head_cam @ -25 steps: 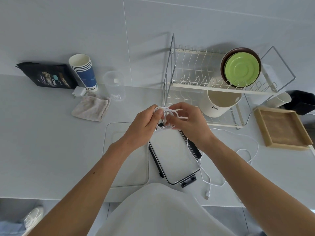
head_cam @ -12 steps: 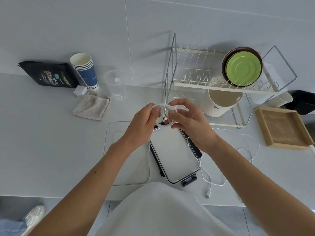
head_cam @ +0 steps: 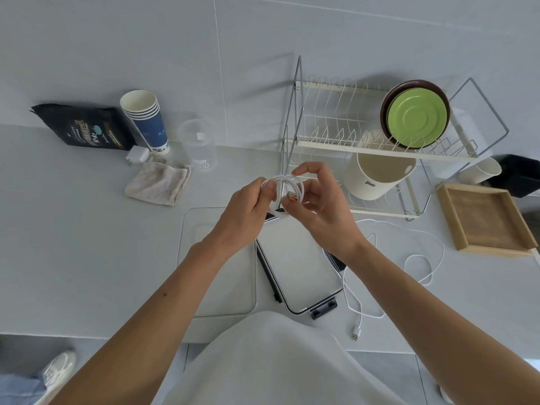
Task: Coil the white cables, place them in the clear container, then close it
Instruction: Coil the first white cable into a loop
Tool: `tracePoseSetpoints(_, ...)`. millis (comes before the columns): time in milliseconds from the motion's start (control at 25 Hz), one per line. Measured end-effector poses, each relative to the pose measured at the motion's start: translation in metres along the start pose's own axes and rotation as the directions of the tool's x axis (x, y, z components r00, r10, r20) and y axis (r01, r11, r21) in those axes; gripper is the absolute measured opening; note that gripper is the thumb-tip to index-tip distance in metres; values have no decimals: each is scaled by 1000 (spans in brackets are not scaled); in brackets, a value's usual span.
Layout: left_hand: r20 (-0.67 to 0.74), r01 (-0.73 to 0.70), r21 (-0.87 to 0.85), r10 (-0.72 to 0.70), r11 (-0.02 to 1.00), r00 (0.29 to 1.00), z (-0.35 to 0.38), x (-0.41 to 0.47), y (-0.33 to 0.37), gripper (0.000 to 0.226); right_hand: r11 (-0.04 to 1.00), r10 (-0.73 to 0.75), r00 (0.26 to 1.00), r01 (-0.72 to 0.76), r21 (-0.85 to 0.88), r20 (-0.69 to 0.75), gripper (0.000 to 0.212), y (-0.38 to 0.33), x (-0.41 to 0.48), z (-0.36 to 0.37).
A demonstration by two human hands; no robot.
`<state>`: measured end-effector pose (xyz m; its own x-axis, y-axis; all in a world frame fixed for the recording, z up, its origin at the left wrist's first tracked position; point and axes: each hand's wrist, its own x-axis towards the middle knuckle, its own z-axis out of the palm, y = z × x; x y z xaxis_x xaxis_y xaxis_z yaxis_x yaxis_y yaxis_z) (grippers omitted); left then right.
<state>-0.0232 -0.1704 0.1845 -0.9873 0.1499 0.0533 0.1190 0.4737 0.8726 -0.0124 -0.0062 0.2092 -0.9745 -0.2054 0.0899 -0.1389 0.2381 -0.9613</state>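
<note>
Head view. A coiled white cable (head_cam: 282, 197) is held in the air above the counter (head_cam: 87, 244), over the far end of the lid (head_cam: 298, 267). The left hand (head_cam: 248, 211) is closed on the left side of the coil, pinching the loops together; the right hand (head_cam: 318, 209) is closed on the right side, with the orange-tipped plug (head_cam: 293, 197) kept between its fingers. One cable is thus judged coiled, or nearly so, but not yet stowed. A second white cable (head_cam: 409, 258) is left loose on the counter at the right, uncoiled, its plug near the front edge. The clear container (head_cam: 187, 258) is seen open just beside the lid, to the left, and nothing is made out in it. Closing remains to be done. Open room is noted over the container; the dish rack (head_cam: 350, 135) stands close behind the hands, and the wooden tray (head_cam: 485, 220) is well apart.
</note>
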Motion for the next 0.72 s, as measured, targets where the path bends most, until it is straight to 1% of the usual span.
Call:
tracePoseSetpoints(120, -17, -5, 32, 5, 999, 1000, -1, -1, -1, 37, 986, -72, 996, 62, -155, -56, 18, 3, -2, 1)
tracePoseSetpoints(200, -18, -13, 46, 13, 999, 1000, 0, -1, -3, 39, 976, -88, 990, 64, -210, -106, 9, 5, -1, 1)
tracePoseSetpoints(320, -25, -26, 55, 27, 998, 999, 2, -2, -4, 45, 956, -106, 984, 61, -288, -142, 2, 5, 1, 2)
tracePoseSetpoints(400, -35, -44, 55, 46, 998, 998, 4, -2, -4, 43, 948, -105, 983, 54, -312, -149, 3, 3, 2, 3)
tracePoseSetpoints(480, -57, -76, 69, 80, 995, 995, 4, -3, -3, 36, 962, -83, 985, 39, -269, -154, 5, 3, 2, 5)
tracePoseSetpoints(600, -124, -119, 105, 132, 987, 984, 3, -3, -4, 27, 989, -50, 986, 28, -143, -156, 8, 5, 2, 5)
tracePoseSetpoints(720, -179, -111, 98, 127, 989, 976, 3, -3, -6, 25, 999, 25, 993, -27, -21, -117, 11, 7, 2, 4)
